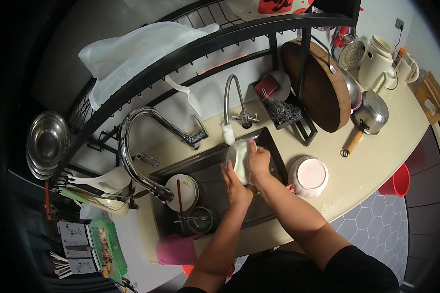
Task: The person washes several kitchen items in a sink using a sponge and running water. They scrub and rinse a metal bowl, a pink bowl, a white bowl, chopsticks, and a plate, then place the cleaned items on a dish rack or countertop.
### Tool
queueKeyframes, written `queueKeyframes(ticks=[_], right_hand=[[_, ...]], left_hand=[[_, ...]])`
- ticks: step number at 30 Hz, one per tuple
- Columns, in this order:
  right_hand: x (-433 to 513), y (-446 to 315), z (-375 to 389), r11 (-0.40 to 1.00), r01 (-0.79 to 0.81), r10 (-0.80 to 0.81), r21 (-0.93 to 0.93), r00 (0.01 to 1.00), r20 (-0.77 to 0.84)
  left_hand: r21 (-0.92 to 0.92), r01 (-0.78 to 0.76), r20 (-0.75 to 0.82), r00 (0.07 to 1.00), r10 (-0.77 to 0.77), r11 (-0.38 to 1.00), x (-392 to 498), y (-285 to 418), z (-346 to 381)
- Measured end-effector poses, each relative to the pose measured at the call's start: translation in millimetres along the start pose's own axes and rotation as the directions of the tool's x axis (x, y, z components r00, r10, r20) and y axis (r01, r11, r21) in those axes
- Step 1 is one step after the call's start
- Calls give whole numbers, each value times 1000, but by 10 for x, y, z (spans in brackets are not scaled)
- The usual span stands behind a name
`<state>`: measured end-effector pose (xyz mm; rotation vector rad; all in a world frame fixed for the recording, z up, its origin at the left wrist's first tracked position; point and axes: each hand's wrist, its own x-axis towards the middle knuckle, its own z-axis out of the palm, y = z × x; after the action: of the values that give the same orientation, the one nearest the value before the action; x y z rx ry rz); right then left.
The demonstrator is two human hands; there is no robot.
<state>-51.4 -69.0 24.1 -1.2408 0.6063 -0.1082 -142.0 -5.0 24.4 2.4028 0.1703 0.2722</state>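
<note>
Both of my hands hold a pale bowl [242, 161] tilted over the sink, just under the cloth-wrapped spout of a thin steel faucet [227, 106]. My left hand [237, 186] grips its lower left side, and my right hand [259, 161] grips its right rim. Part of the bowl is hidden behind my fingers. In the sink [220, 197], to the left, lie stacked white plates [176, 194] with a brown chopstick across them. Beside these sits a small round metal or glass vessel [200, 221] with a utensil in it. Upside down on the counter at the right is a pinkish bowl [312, 174].
A large chrome faucet [123, 141] arches over the sink's left end. A black dish rack [205, 40] spans above. A black caddy holds a steel scourer [284, 111]; beyond stand a round wooden board [315, 91] and a saucepan [371, 113]. A pink cloth [176, 249] hangs at the front edge.
</note>
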Motion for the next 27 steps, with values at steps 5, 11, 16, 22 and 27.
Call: queueKeyframes(ticks=[5,11,16,22,27], right_hand=[[-315,70,211,964,265,-261,-11,956,133],[-516,219,244,880,457,-362,-127,820,444],[-170,451,43,898,151,147,-413,783,605],[-53,590,187,953,186,-82,-241,919,385],[60,288,104,697,222,504,-682,525,686]], left_hand=[[-244,372,63,928,-368,896,44,-81,-125],[-628,285,43,942,-333,725,-5,-328,-57],[-863,486,423,844,-331,137,31,-627,-151],[-583,812,793,563,-235,-22,-51,-671,-108],[-649,756,730,650,-212,83,25,-661,-326]])
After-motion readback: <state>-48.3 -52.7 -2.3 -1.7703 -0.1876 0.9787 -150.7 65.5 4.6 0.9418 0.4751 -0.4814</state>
